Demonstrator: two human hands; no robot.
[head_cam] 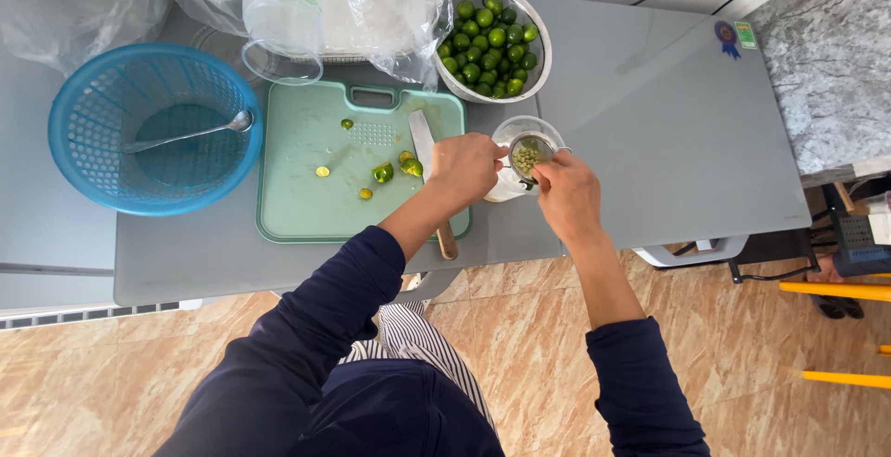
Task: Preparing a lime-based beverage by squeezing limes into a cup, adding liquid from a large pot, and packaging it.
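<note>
While the left hand point(467, 166) is closed on a small fruit over the clear cup point(527, 132), a small strainer point(527, 154) is pinched by the right hand point(566, 193) — apparently so seeds are caught. Cut halves point(382, 173) and a knife point(422, 141) are left on the green cutting board point(306, 197) — close by on the bench point(650, 141).

Both arms in dark sleeves pushed up, forearms bare, reaching forward and converging at the strainer point(527, 154). Left hand point(466, 167) curled into a loose fist just left of it, knuckles up. Right hand point(568, 194) just below-right, fingers pinched at its rim.
</note>
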